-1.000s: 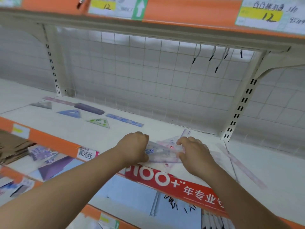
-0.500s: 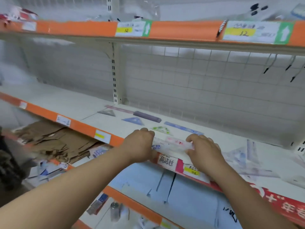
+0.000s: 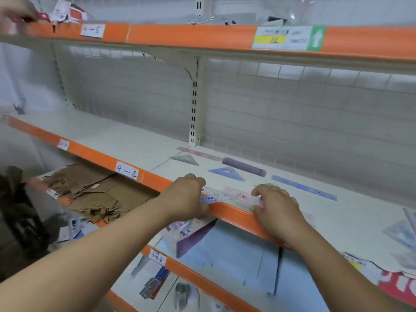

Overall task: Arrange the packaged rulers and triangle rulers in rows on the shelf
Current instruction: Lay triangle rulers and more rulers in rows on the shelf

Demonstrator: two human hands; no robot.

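A clear packaged ruler (image 3: 231, 195) with pink and blue print lies along the front edge of the white shelf (image 3: 144, 145). My left hand (image 3: 184, 195) grips its left end and my right hand (image 3: 278, 204) grips its right end. Behind the hands, rows lie on the shelf: a grey triangle ruler (image 3: 185, 159), a blue triangle ruler (image 3: 226, 173), a pink ruler (image 3: 199, 153), a purple ruler pack (image 3: 244, 167) and a blue ruler (image 3: 304, 188). A green triangle ruler (image 3: 269, 184) peeks out behind my right hand. More clear packaged triangle rulers (image 3: 403, 233) lie at the far right.
An orange strip (image 3: 94, 155) edges the shelf, labelled 4-4. An upper shelf (image 3: 202, 37) hangs overhead, where another person's hand (image 3: 15, 10) reaches at top left. Flattened cardboard (image 3: 94, 192) and stationery lie on the lower shelf. A wire grid backs the shelf.
Both hands have carried the clear ruler leftward from the loose pile at the right to the shelf's front edge below the arranged rows. The view has swung left with them.
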